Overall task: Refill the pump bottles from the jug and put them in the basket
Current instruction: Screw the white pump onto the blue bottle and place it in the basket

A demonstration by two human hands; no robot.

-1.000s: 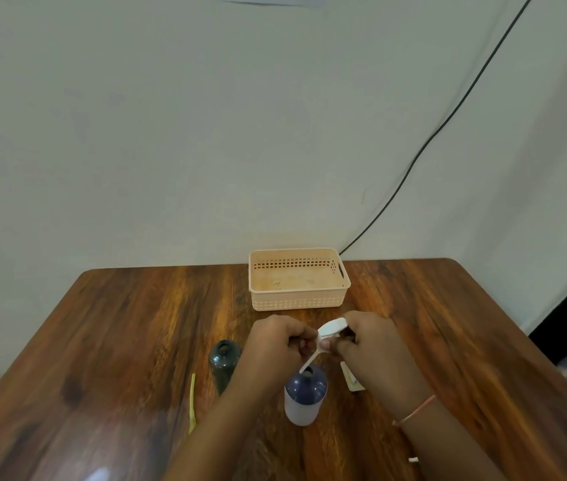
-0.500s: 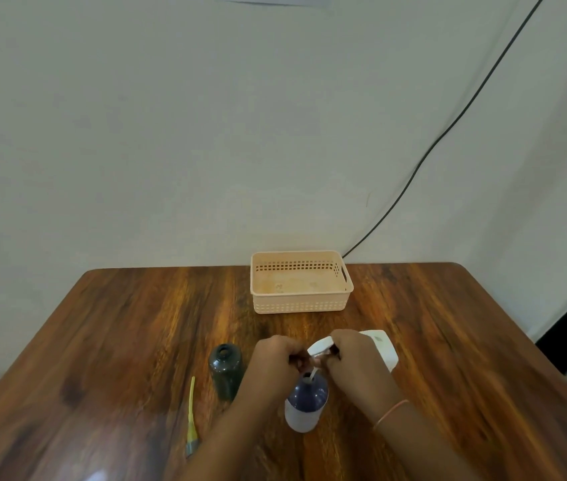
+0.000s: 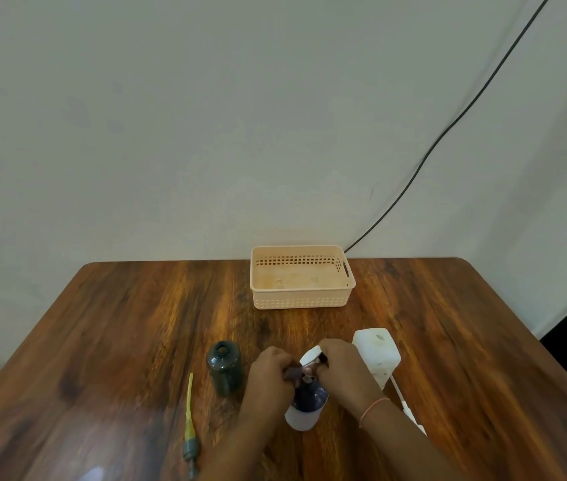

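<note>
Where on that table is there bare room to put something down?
The table is bare along its left side, beyond the open dark bottle and the yellow pump tube, and on the right past the white jug. It is crowded at the near middle, where both hands work on the blue bottle. The basket holds nothing.

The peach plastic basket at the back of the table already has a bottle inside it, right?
Not quite. In the head view the peach plastic basket at the back of the wooden table holds no bottle. The dark green open bottle stands on the table, nearer the person.
</note>
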